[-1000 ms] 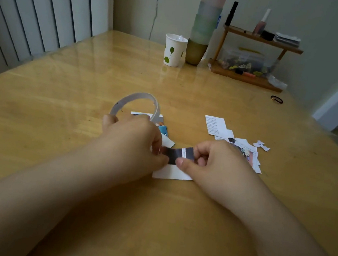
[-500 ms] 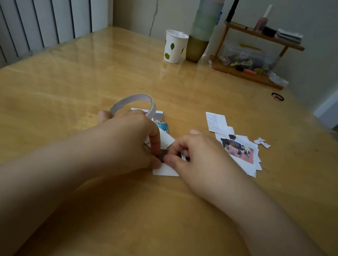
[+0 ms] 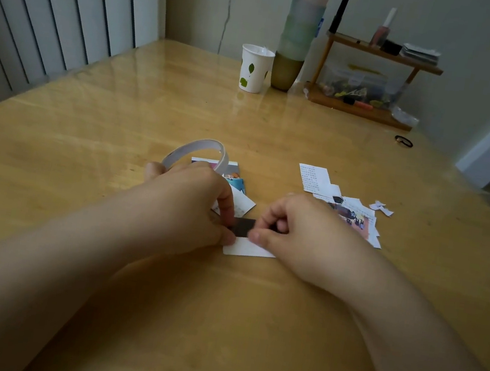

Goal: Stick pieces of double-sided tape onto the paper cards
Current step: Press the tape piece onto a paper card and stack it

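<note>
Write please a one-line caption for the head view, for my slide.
Both hands, left hand and right hand, pinch a dark tape strip over a white card on the wooden table.

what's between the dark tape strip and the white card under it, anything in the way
Nothing visible. Both hands, left hand and right hand, pinch the dark tape strip directly above the white card, whose near edge lies bare on the table.

two hands (image 3: 191, 206), one tape roll (image 3: 202, 148), perhaps seven cards (image 3: 314, 179)

Both hands — left hand (image 3: 193, 209), right hand (image 3: 303, 227) — pinch a dark tape strip (image 3: 243, 227) over a white card (image 3: 249, 248).
</note>
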